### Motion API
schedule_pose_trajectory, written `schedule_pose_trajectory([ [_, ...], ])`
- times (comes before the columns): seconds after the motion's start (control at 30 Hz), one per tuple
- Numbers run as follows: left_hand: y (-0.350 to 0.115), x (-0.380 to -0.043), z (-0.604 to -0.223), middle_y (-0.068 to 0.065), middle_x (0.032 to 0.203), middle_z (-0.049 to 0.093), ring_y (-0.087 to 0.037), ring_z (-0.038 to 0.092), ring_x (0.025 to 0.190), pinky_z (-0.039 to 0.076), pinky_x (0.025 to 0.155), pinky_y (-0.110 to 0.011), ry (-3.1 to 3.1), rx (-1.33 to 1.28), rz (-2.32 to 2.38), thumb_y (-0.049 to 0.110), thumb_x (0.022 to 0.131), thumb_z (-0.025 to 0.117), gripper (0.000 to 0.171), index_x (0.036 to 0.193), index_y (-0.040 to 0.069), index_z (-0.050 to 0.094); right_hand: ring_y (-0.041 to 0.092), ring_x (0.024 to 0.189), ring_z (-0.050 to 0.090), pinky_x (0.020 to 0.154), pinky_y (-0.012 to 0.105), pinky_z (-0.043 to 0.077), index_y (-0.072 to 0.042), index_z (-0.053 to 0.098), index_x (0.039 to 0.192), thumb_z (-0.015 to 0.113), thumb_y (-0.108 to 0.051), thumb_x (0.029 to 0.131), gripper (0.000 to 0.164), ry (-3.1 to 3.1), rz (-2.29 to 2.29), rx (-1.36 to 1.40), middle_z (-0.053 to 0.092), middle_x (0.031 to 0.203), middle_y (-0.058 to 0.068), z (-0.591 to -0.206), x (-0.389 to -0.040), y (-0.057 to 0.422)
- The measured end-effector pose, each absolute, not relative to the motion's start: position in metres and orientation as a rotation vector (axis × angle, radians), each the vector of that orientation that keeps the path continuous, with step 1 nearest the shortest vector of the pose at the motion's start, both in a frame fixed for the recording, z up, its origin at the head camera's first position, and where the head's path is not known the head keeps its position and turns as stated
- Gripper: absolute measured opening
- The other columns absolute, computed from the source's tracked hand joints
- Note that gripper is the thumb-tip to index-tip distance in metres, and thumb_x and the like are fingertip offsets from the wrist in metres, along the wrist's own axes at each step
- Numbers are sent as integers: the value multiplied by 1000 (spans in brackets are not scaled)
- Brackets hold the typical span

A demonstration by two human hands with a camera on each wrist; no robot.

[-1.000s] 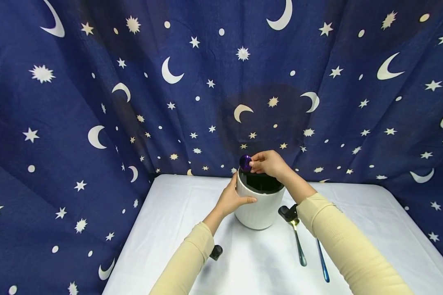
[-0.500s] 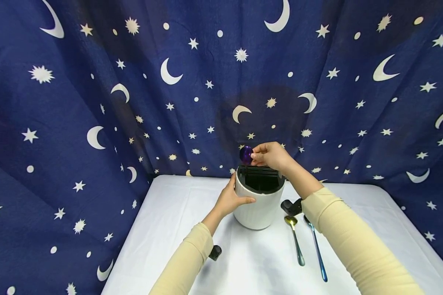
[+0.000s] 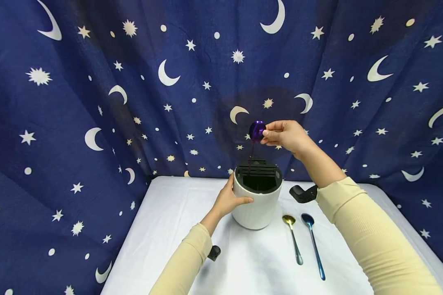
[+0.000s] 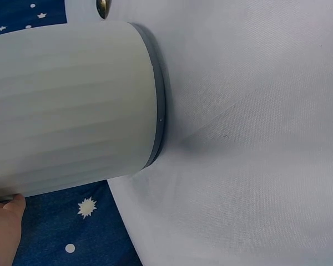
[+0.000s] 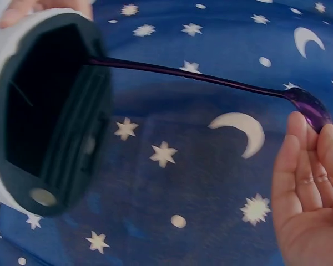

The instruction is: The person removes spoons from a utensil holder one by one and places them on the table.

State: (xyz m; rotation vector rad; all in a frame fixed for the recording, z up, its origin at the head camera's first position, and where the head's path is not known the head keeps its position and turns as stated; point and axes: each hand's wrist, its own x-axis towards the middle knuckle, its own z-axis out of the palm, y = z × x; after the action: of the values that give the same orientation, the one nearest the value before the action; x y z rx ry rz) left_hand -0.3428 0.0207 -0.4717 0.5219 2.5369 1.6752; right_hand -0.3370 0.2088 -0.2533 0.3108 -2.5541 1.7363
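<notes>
My left hand grips the side of a white ribbed utensil holder with a black slotted insert; its thumb lies across the front. In the left wrist view the holder's wall fills the left side, and only part of the hand shows. Above the holder, my right hand pinches a purple spoon by its bowl. The spoon's thin handle runs down into the holder's opening, where its end is hidden.
A gold-bowled spoon and a blue spoon lie on the white tablecloth right of the holder. A dark blue curtain with moons and stars hangs behind. Black devices sit at the wrists.
My right hand has risen and shifted right with the purple spoon, drawing more of its handle out of the holder. The left hand keeps its grip, almost still.
</notes>
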Motion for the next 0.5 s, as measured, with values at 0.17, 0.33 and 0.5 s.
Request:
schedule_pose_trajectory([
  [0.17, 21, -342, -471, -6, 147, 29, -25, 36, 128, 33, 102, -40, 2531, 519, 1680, 44, 62, 83, 115, 149, 17, 13, 15, 76, 66, 72, 26, 53, 9, 56, 104, 58, -11, 91, 24, -2453, 1821, 317, 68, 80, 2, -234, -330, 223],
  [0.33, 21, -341, -472, -6, 148, 27, -26, 35, 128, 33, 102, -41, 2516, 528, 1685, 46, 62, 83, 116, 149, 17, 12, 14, 77, 66, 72, 25, 53, 3, 58, 101, 59, -13, 90, 19, -2380, 1880, 318, 68, 81, 1, -220, -325, 238],
  [0.5, 21, -342, -472, -6, 148, 28, -26, 35, 129, 32, 102, -41, 2528, 532, 1679, 46, 61, 82, 117, 149, 17, 11, 14, 76, 67, 71, 23, 52, -1, 61, 96, 61, -13, 88, 15, -2288, 1946, 292, 68, 80, 3, -205, -316, 252],
])
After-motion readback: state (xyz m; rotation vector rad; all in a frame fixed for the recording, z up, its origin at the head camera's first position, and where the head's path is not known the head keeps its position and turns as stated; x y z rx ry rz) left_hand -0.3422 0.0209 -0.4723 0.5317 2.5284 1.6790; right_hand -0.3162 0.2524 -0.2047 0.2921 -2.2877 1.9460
